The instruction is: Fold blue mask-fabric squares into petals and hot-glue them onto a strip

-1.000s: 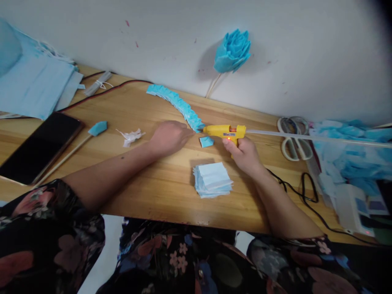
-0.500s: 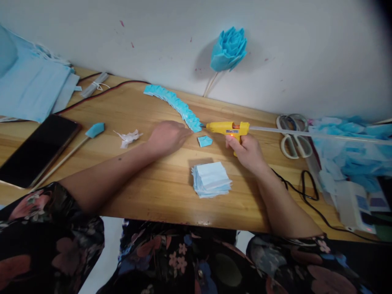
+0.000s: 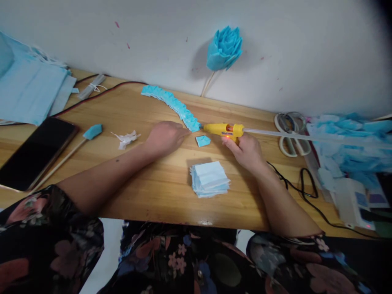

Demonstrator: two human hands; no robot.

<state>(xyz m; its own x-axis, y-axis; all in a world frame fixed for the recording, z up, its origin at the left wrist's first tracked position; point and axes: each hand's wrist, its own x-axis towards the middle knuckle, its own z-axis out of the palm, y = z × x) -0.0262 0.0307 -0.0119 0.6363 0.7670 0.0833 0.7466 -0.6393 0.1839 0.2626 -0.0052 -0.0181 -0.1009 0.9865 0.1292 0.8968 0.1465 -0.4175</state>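
My right hand (image 3: pixel 246 151) grips a yellow hot glue gun (image 3: pixel 222 130), its small light glowing red and a long clear glue stick (image 3: pixel 281 134) running out of its back. The gun's nozzle meets the near end of a curved strip of overlapping folded blue pieces (image 3: pixel 171 102). At that same end is my left hand (image 3: pixel 167 138), fingers curled, with the fingertips at the strip's edge; the fingertips are partly hidden. One loose folded blue piece (image 3: pixel 203 141) lies just below the nozzle. Closer to me sits a stack of pale blue squares (image 3: pixel 210 179).
A blue flower on a stick (image 3: pixel 224 49) leans by the wall. On the left are a phone (image 3: pixel 38 151), a blue-tipped stick (image 3: pixel 92 132), white scraps (image 3: pixel 125 139) and face masks (image 3: pixel 30 85). Scissors (image 3: pixel 294 143), a black cord (image 3: pixel 301 188) and blue scraps (image 3: pixel 346 143) lie right.
The view shifts slightly, moving the scene a little. The gun's nozzle stays at the strip's near end, the gun tilting slightly. My left hand keeps its place beside it.
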